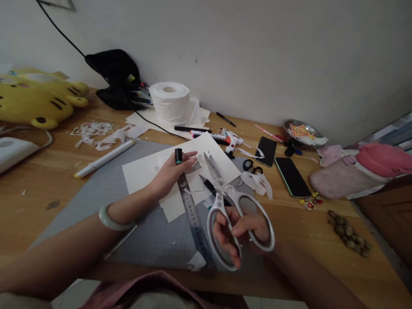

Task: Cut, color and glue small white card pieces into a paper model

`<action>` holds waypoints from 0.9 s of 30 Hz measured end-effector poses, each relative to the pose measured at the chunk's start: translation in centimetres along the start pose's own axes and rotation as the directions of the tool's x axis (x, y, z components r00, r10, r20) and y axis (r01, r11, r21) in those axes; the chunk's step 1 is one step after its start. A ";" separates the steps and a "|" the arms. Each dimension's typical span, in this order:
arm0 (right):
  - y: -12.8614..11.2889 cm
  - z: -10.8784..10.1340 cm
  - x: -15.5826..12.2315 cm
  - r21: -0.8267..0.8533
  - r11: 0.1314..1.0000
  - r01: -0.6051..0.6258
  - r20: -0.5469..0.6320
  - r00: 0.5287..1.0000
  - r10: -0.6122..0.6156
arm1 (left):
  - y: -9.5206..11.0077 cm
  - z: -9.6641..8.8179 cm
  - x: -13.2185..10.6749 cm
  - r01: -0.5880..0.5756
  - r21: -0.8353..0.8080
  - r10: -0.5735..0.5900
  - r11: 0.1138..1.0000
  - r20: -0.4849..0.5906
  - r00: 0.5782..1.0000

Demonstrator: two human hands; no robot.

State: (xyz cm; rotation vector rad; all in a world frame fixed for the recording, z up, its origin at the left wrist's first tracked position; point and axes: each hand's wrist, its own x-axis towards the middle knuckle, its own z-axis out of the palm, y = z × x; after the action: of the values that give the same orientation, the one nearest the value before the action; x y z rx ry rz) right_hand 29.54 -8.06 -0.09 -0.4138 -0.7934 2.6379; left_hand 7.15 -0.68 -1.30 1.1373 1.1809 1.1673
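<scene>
My right hand (240,231) has its fingers through the handles of large silver scissors (219,182), whose blades point away and stand slightly apart. My left hand (174,171), with a pale bangle on the wrist, is over the white paper (141,171), fingers pointing right. A black marker cap (178,155) with a teal edge sticks up between its thumb and fingers. Just below that hand lies a steel ruler (189,206). Between the ruler and the scissors is an uncapped black marker (208,184), partly hidden by the scissors.
Beneath the work lies a grey cutting mat (151,244). A white marker (104,159) and paper scraps (92,131) are to the left. A tissue roll (170,105) and glue gun (232,139) stand behind. Two phones (291,176), black scissors (252,166) and a bottle (341,176) are on the right.
</scene>
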 end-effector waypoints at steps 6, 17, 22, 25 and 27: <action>0.7 -0.3 0.1 -0.058 0.993 -0.102 0.050 0.993 0.105 | -0.2 -0.7 0.7 -0.027 -0.037 0.025 0.999 -0.058 0.998; 0.8 -1.4 0.8 -0.072 0.994 -0.086 0.091 0.992 0.092 | 0.9 -2.0 1.8 -0.026 0.065 0.044 0.998 -0.299 0.953; 0.7 -1.4 0.7 -0.060 0.998 -0.026 0.060 0.998 0.030 | 1.8 -3.9 2.6 -0.120 0.065 0.135 0.991 -0.357 0.924; 0.3 -1.1 0.5 -0.106 0.993 0.051 0.007 0.999 -0.051 | 2.8 -6.4 3.2 -0.109 0.230 0.202 0.967 -0.434 0.878; -0.1 -1.1 0.3 -0.159 0.983 0.091 -0.034 0.995 -0.097 | 3.3 -8.1 3.5 0.002 0.541 0.270 0.841 -0.421 0.866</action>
State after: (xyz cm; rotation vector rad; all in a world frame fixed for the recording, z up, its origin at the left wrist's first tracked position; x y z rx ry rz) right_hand 29.72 -7.34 -0.93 -0.4596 -0.9870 2.4805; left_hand -0.99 3.24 1.35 1.3990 1.9259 1.3265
